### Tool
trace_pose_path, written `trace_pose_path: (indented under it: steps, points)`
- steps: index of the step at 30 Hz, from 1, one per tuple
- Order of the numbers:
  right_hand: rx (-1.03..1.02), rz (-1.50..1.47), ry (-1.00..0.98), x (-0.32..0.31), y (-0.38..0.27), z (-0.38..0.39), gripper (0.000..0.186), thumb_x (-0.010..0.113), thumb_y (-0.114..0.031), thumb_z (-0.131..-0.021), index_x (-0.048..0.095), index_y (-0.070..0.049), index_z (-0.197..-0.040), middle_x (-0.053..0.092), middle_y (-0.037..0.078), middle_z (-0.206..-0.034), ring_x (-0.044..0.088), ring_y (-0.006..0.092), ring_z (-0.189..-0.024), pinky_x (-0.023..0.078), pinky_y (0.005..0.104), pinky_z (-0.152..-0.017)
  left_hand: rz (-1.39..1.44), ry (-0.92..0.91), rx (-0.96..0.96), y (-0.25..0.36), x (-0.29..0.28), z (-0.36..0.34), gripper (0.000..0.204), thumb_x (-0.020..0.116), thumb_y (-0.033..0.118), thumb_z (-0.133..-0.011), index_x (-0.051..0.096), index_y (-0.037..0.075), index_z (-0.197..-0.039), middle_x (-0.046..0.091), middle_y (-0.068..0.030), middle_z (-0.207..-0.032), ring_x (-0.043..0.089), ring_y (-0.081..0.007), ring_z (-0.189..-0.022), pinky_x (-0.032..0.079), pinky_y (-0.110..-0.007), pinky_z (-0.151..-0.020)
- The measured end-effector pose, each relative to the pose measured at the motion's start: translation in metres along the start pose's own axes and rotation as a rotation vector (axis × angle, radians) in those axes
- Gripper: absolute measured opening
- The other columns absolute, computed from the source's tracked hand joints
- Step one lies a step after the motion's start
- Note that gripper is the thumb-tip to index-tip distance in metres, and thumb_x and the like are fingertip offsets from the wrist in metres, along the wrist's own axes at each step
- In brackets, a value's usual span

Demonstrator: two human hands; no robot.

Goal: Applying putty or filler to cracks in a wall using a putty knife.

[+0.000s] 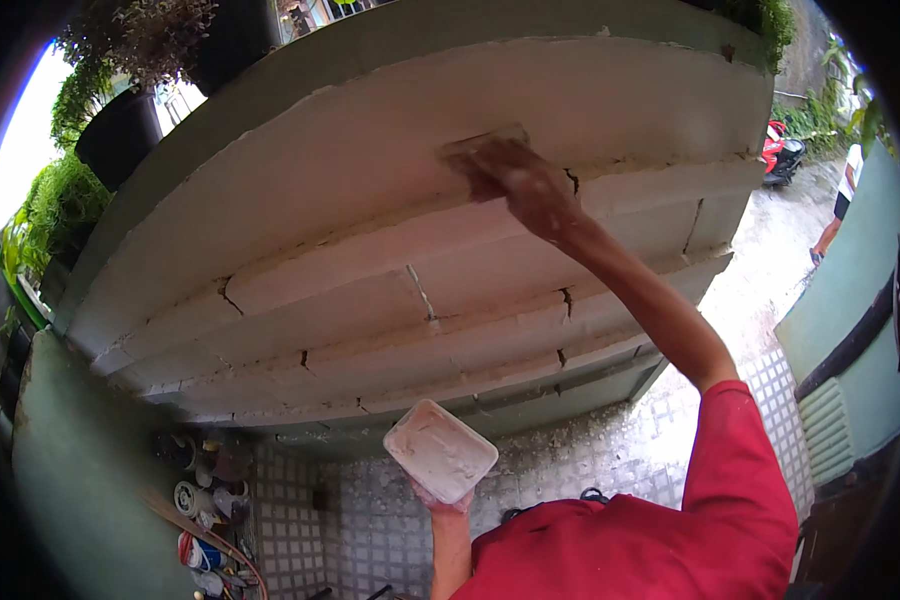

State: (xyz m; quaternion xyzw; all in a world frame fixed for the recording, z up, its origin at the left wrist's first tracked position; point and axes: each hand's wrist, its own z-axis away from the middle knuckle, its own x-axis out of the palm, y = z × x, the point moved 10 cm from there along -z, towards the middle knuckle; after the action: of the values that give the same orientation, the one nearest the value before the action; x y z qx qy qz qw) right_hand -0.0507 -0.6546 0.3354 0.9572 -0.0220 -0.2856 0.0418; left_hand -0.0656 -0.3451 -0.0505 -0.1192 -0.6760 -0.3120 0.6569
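My right hand (532,190) is raised against the pale wall (360,130) with its fingers closed on a flat scraper (482,146). Both hand and scraper are blurred by motion, and the blade looks pressed to the smooth upper band of the wall. Lower down, my left hand (442,502) grips a white rectangular tub (488,456) from below, so most of its fingers are hidden. Pinkish-white paste (440,448) coats the inside of the tub. Beneath the scraper, the wall steps down in ledges with several dark cracks (567,303).
Potted plants (120,135) stand along the wall's top at left. Buckets (195,550) and a broom (185,520) crowd the lower left by a green wall (90,470). Tiled floor (370,500) lies below. At right are a red motorcycle (778,150) and another person (842,200).
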Motion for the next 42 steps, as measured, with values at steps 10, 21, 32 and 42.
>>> trace_pose_path:
  steps: [10,21,32,42]
  points:
    - [0.706,-0.268,0.683,-0.101,0.150,0.062,0.039,0.047,-0.020,-0.100,0.059,0.008,-0.125,0.070,0.016,-0.113,0.066,0.0235,-0.104,0.048,0.0329,-0.092,0.045,0.001,-0.048,-0.005,0.019,0.000,0.062,0.045,0.058,-0.093,0.044,0.022,-0.143,0.049,-0.0050,-0.143,0.048,-0.0351,-0.130,0.040,-0.062,-0.104]
    - [0.150,0.184,0.771,-0.002,-0.033,-0.019,0.022,0.053,-0.007,-0.093,0.068,-0.004,-0.109,0.064,0.020,-0.074,0.057,0.0383,-0.056,0.044,0.0465,-0.050,0.104,-0.028,-0.114,-0.018,0.025,-0.009,0.063,0.047,0.060,-0.092,0.045,0.023,-0.142,0.049,-0.0040,-0.143,0.046,-0.0356,-0.131,0.038,-0.064,-0.105]
    - [0.649,-0.379,0.510,-0.081,0.071,-0.004,0.032,0.045,-0.033,-0.102,0.061,-0.006,-0.105,0.051,0.000,-0.066,0.046,0.0100,-0.052,0.039,0.0287,-0.048,0.089,-0.058,-0.108,-0.010,0.023,0.004,0.062,0.045,0.059,-0.093,0.044,0.022,-0.143,0.047,-0.0043,-0.145,0.045,-0.0357,-0.132,0.038,-0.064,-0.105]
    - [0.106,0.218,0.966,-0.032,-0.057,-0.046,0.014,0.053,-0.007,-0.081,0.065,-0.002,-0.087,0.062,0.019,-0.065,0.061,0.0410,-0.056,0.046,0.0505,-0.052,0.120,-0.047,-0.043,0.008,0.018,0.013,0.062,0.045,0.059,-0.093,0.043,0.023,-0.143,0.047,-0.0039,-0.145,0.045,-0.0350,-0.133,0.036,-0.063,-0.107]
